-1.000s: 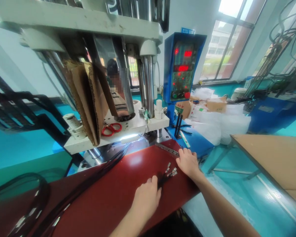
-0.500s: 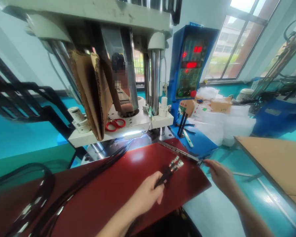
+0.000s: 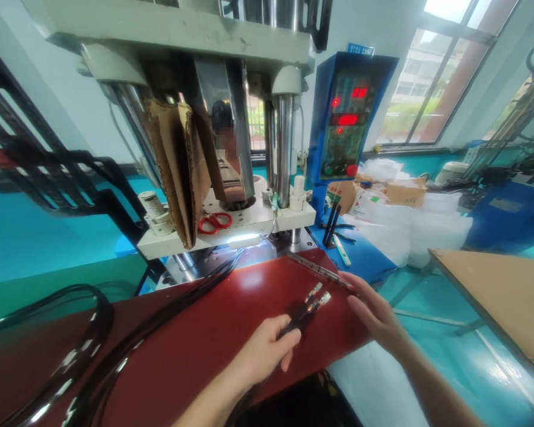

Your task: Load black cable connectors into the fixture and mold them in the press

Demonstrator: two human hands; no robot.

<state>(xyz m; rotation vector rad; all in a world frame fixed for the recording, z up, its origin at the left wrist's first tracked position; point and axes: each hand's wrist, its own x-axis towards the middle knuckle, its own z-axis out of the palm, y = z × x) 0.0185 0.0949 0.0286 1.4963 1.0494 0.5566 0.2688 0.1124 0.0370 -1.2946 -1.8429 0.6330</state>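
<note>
My left hand is closed around several black cables above the dark red tabletop. Bare metal connectors stick out past its fingers, pointing up and right. A narrow metal strip lies along the right edge of the tabletop. My right hand is at the strip's near end, fingertips against it and covering that end. Its thumb stands apart from the fingers, and nothing shows between them.
A white press stands behind the tabletop, with cardboard and red-handled scissors on it. More black cables lie at left. A blue control box, a cutter knife and a brown-topped table are at right.
My right hand has moved left and inward over the strip's near end, its thumb now apart from the fingers. My left hand keeps the cables in nearly the same place. The view has shifted slightly.
</note>
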